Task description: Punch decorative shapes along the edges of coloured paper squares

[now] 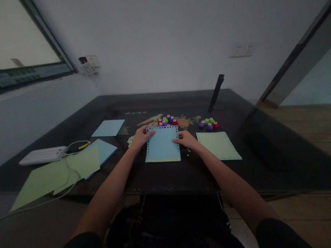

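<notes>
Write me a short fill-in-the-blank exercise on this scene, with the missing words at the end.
1. The left hand and right hand grip paper whose top sheet is light ____.
2. The white device lies on the table, toward its ____ side.
3. The loose sheet just to the right of the right hand is pale ____.
4. Beyond that sheet, the small cluster of round objects is red, green and ____.

Missing words: blue; left; green; purple.

Around the dark table (196, 179)
Power bank (42, 155) and cable (78, 174) on its left, black rod (216, 93) far right, wall socket (241, 50) behind.
</notes>
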A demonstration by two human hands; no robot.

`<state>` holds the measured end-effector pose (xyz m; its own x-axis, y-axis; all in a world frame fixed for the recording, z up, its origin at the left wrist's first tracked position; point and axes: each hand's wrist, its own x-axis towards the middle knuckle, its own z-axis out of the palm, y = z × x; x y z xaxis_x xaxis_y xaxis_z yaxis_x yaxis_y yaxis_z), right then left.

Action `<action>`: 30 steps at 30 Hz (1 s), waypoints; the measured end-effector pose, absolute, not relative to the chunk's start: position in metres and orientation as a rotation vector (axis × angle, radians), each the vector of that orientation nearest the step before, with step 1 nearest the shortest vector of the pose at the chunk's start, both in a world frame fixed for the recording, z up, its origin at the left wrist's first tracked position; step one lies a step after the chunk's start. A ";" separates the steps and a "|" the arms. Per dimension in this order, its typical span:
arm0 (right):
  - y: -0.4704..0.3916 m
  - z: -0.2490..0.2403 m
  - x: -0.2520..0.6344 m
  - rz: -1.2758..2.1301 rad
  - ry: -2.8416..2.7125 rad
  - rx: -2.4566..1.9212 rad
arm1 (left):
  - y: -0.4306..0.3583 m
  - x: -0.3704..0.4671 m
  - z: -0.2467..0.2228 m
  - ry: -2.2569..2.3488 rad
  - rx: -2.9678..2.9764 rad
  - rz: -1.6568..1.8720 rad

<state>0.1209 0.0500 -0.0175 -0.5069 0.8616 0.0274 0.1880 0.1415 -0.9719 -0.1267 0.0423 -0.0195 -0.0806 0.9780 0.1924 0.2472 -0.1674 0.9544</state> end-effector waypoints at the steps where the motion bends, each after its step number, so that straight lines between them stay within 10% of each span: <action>1: 0.050 -0.017 0.121 1.403 -1.803 -1.003 | 0.042 -0.126 -0.019 1.371 1.471 1.302; 30: 0.054 0.000 0.142 1.389 -1.254 -0.923 | 0.020 -0.094 -0.012 1.287 1.625 1.177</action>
<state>0.1419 0.0538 -0.0002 -0.2006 0.9761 0.0833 -0.1825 0.0464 -0.9821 -0.0939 0.0203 -0.0120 0.0762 0.9748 0.2098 0.2960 -0.2231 0.9288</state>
